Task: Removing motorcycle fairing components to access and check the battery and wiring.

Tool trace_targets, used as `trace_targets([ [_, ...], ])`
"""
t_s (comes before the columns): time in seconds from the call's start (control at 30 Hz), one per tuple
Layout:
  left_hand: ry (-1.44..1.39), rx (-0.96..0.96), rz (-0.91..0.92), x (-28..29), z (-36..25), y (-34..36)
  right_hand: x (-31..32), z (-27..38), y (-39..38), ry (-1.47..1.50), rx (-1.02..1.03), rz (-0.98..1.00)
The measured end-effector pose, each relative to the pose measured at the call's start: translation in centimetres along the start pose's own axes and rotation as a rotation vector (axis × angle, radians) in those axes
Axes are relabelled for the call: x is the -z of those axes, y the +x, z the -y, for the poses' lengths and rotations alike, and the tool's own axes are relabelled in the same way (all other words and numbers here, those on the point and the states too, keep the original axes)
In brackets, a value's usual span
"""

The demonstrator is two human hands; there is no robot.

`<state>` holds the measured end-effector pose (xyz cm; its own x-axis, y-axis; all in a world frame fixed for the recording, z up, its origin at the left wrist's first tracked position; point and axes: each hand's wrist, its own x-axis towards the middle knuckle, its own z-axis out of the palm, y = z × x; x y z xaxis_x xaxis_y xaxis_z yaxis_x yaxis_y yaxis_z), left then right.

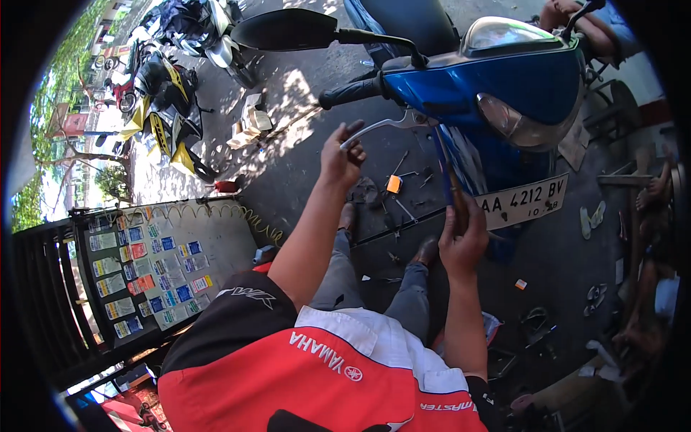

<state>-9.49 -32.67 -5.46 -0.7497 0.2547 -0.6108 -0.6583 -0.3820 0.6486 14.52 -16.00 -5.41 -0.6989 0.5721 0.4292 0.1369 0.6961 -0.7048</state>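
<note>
My left hand (pixel 344 158) has its fingers closed around the silver lever (pixel 387 124), beside the black handlebar grip (pixel 348 96) of a blue scooter (pixel 515 75). My right hand (pixel 464 237) grips a long, slim tool (pixel 450 176) pointing up toward the lever's pivot, just left of the front number plate (pixel 533 196). The tool's exact kind is unclear. Above the handlebar sticks out a black mirror (pixel 284 30). On the ground between scooter and hands are an orange box (pixel 394 184) and scattered hand tools (pixel 405 209).
Parked motorcycles (pixel 162 108) stand at upper left. A dark metal stand (pixel 237 234) covered in labels is at left, with a coiled hose (pixel 270 232). Another person's leg (pixel 586 32) shows at upper right, bare feet (pixel 655 187) at right, with sandals (pixel 596 216) nearby.
</note>
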Motion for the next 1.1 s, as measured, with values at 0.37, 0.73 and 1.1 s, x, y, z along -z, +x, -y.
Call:
trace_targets([
  [0.37, 0.518, -0.445, 0.079, -1.6, -8.3, 2.4, -0.2, -1.8, 1.1, 0.571, -0.353, 0.126],
  [0.73, 1.012, -0.517, 0.101, -3.5, -8.6, -6.1, 8.0, -1.5, -3.4, 0.770, -0.725, 0.275],
  [1.1, 1.159, 0.238, 0.792, 2.7, -10.5, 0.3, 1.6, 12.9, -14.3, 0.114, -1.138, 0.021],
])
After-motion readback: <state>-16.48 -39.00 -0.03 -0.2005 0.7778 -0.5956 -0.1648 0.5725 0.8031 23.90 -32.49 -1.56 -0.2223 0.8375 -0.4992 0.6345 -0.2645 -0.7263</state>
